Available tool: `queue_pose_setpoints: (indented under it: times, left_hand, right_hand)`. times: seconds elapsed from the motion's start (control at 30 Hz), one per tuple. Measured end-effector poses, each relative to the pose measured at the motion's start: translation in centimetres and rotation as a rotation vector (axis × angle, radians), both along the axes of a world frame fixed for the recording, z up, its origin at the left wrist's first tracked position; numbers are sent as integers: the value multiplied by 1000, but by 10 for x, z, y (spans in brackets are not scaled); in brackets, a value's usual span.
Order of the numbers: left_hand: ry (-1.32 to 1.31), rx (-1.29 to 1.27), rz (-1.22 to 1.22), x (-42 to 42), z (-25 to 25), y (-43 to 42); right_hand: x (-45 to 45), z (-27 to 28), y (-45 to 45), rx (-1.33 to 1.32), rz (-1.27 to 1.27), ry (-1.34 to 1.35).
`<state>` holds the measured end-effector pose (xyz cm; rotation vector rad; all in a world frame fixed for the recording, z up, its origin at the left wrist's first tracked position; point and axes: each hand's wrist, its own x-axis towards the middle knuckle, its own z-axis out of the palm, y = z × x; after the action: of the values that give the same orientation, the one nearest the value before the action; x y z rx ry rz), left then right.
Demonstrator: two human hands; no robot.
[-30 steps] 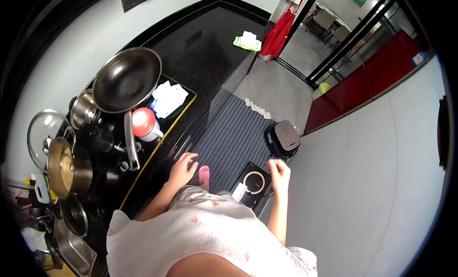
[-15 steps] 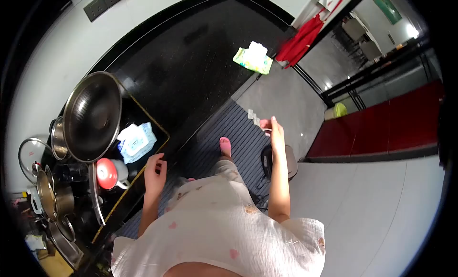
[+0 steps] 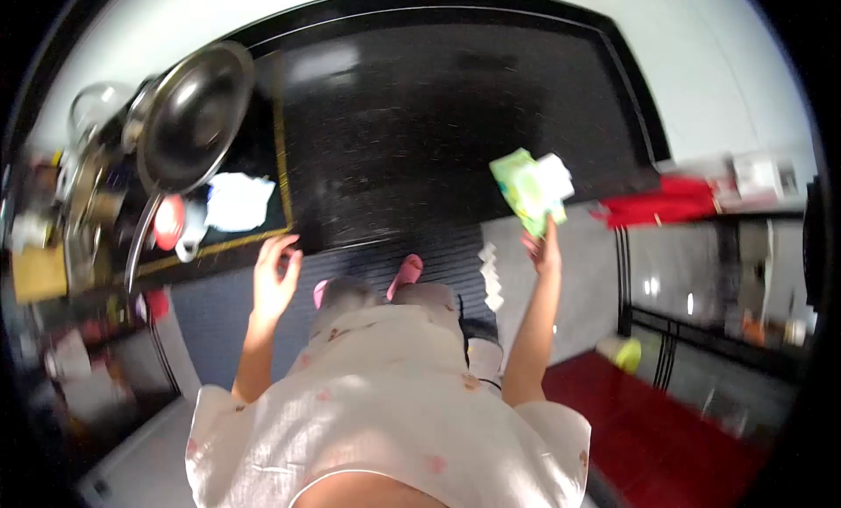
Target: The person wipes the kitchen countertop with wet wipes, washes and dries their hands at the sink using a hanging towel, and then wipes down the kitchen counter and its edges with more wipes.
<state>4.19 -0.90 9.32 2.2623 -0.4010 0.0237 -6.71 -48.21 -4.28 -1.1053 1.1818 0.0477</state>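
My right hand (image 3: 543, 250) is at the counter's front edge, its fingers closed on the near corner of a green tissue pack (image 3: 524, 186). A white piece (image 3: 554, 177) shows on the pack's right side; blur hides its detail. My left hand (image 3: 276, 276) holds nothing, its fingers loosely curled and apart, just in front of the gold-edged cooktop. Nearest to it lies a blue-and-white wipes pack (image 3: 239, 201), beside a mug (image 3: 191, 243) and a round red thing (image 3: 169, 222).
A large frying pan (image 3: 194, 114) stands at the left, its handle pointing toward the front edge. Other pots (image 3: 88, 179) are behind it. Red cloth (image 3: 661, 203) hangs at the right, above dark red cabinet fronts (image 3: 648, 429). A dark ribbed mat (image 3: 228, 306) covers the floor.
The view has turned to the right. My right hand has reached forward from above the floor to the green tissue pack and taken hold of its corner. My left hand stays near the cooktop edge.
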Motion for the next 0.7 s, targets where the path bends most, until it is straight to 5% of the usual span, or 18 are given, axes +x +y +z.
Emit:
queue_pose_setpoints:
  times: [0.27,0.7]
  left_hand:
    - [71,-5,345,-48,-1,24]
    - [205,-30,580,-103,-5,58]
  right_hand:
    - [11,-9,-18,2,-113,-304]
    - [64,93,48,-206,124,-495]
